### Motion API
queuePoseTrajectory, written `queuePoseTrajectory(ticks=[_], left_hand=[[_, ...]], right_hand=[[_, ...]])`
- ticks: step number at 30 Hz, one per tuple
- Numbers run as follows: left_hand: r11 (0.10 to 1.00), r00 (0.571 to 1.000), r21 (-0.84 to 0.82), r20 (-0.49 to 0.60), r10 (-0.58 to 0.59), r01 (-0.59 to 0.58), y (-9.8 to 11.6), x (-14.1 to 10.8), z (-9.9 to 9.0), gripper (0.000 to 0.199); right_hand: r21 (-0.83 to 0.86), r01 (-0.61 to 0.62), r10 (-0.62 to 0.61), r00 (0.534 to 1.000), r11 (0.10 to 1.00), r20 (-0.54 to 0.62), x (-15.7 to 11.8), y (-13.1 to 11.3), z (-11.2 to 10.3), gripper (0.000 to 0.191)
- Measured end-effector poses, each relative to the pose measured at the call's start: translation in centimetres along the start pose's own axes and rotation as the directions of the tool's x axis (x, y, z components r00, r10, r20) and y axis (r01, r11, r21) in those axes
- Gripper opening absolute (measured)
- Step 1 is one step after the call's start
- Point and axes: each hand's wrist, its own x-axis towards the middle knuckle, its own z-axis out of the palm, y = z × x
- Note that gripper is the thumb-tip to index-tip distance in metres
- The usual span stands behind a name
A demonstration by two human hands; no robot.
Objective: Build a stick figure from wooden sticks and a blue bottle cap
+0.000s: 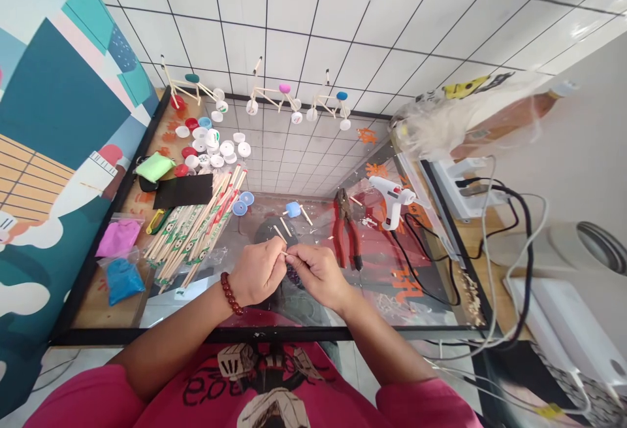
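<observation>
Over the glass tabletop, my left hand (258,272) and my right hand (317,275) meet with curled fingers. A short piece of wooden stick (285,254) shows between their fingertips, and both hands pinch it. Just beyond the hands lie loose cut stick pieces (285,226) and a blue clay lump (292,210) with a stick in it. Red-handled pliers (339,238) rest to the right of my right hand. On the left is a pile of chopsticks (196,235), many in printed wrappers, beside two blue bottle caps (240,208).
Three small tricycle models (280,100) of sticks and caps stand along the back wall. White and red bottle caps (226,148) are heaped at back left. Clay bags (122,279) lie at left. A white glue gun (392,200) trails its cord (421,271) at right.
</observation>
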Motion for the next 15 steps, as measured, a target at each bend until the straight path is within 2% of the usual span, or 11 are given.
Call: queuePoseTrajectory(ticks=[3,6,8,11,13,15], left_hand=[[0.995,0.999,-0.089,0.033,-0.031,0.034,0.02,-0.05,0.08,0.015],[0.983,0.997,-0.173,0.066,-0.051,0.062,-0.01,-0.16,0.02,0.015],[0.968,0.994,-0.242,0.098,-0.045,0.068,-0.01,-0.23,-0.14,0.016],[0.929,0.988,-0.365,0.154,-0.012,0.068,0.10,-0.22,-0.52,0.018],[0.899,0.987,-0.431,0.160,-0.004,0.073,0.25,-0.18,-0.72,0.020],[0.890,0.990,-0.449,0.142,-0.021,0.084,0.39,-0.14,-0.79,0.017]], right_hand=[[-0.013,0.024,-0.024,1.000,1.000,-0.010,-0.05,-0.24,0.08,0.031],[0.135,-0.050,0.043,0.998,0.990,0.054,-0.02,-0.45,-0.10,0.034],[0.287,-0.148,0.118,0.986,0.946,0.120,0.02,-0.35,-0.23,0.039],[0.508,-0.291,0.198,0.953,0.810,0.229,0.04,0.17,-0.29,0.045],[0.583,-0.340,0.218,0.938,0.738,0.271,0.03,0.45,-0.34,0.048],[0.557,-0.307,0.218,0.950,0.772,0.222,-0.01,0.46,-0.46,0.046]])
